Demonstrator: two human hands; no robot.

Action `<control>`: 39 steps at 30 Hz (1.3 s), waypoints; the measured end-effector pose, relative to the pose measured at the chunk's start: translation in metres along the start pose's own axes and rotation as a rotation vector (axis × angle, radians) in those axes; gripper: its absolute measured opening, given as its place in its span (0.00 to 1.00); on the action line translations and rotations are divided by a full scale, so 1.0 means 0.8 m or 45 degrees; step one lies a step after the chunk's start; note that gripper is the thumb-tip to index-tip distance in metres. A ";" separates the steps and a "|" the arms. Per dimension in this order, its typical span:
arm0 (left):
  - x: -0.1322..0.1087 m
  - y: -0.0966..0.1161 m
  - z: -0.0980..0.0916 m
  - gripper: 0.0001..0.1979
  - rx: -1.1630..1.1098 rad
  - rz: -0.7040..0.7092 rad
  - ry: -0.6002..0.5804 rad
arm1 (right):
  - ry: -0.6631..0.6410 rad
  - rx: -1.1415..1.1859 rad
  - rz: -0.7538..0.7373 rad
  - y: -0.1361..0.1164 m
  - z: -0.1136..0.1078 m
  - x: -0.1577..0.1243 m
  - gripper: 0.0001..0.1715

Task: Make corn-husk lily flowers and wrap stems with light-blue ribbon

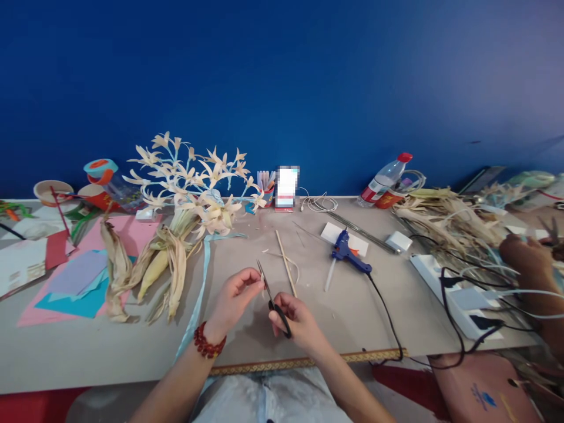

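Note:
My left hand (240, 296), with a red bead bracelet (210, 341) at its wrist, pinches a small pale strip (263, 283) that looks like corn husk. Black-handled scissors (281, 317) are in my right hand (297, 323), fingers around the handles. Their blades point up and away, right beside the strip; whether they touch it I cannot tell. Just beyond my hands lie a thin wooden stick (286, 262) and a curled pale strip (296, 271). Left of my left hand a light blue ribbon (203, 282) runs down the table.
Husk flowers (211, 176) and a corn cob (154, 274) stand left, near coloured paper (79, 273). Right are a blue glue gun (343, 249), its cord, a power strip (445, 296), a husk pile (440, 217) and a bottle (383, 179). Another person's hand (529, 258) is at far right.

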State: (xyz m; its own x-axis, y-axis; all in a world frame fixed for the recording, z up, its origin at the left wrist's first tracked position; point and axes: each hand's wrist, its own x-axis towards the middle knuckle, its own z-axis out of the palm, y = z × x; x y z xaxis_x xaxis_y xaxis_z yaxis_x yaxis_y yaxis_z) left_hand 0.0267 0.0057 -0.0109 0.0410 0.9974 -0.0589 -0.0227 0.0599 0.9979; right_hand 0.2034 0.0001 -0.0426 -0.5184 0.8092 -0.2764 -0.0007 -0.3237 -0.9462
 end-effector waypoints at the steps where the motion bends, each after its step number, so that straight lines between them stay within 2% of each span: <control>1: 0.000 0.000 0.000 0.07 -0.004 -0.002 -0.002 | -0.002 0.002 -0.003 0.000 0.000 0.000 0.32; 20: 0.001 0.001 -0.001 0.07 -0.094 -0.047 -0.050 | -0.008 -0.021 -0.020 0.003 -0.002 0.001 0.30; 25: 0.001 0.006 -0.002 0.06 -0.174 -0.060 -0.061 | -0.002 -0.025 -0.017 0.005 -0.010 0.001 0.30; 29: 0.000 0.008 -0.003 0.07 -0.204 -0.068 -0.040 | 0.116 0.037 -0.001 -0.003 -0.014 0.003 0.28; 34: -0.001 -0.001 0.007 0.06 -0.303 -0.094 -0.008 | 0.208 0.270 -0.196 -0.020 0.003 0.011 0.27; 39: -0.003 -0.006 0.013 0.06 -0.346 -0.126 -0.005 | 0.344 0.323 -0.282 -0.023 0.018 0.021 0.23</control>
State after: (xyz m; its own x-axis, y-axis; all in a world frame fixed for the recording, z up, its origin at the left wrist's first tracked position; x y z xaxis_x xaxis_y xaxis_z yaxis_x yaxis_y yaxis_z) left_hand 0.0372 0.0023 -0.0153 0.0599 0.9861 -0.1548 -0.2853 0.1655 0.9440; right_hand 0.1828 0.0125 -0.0272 -0.2394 0.9612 -0.1371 -0.3143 -0.2103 -0.9257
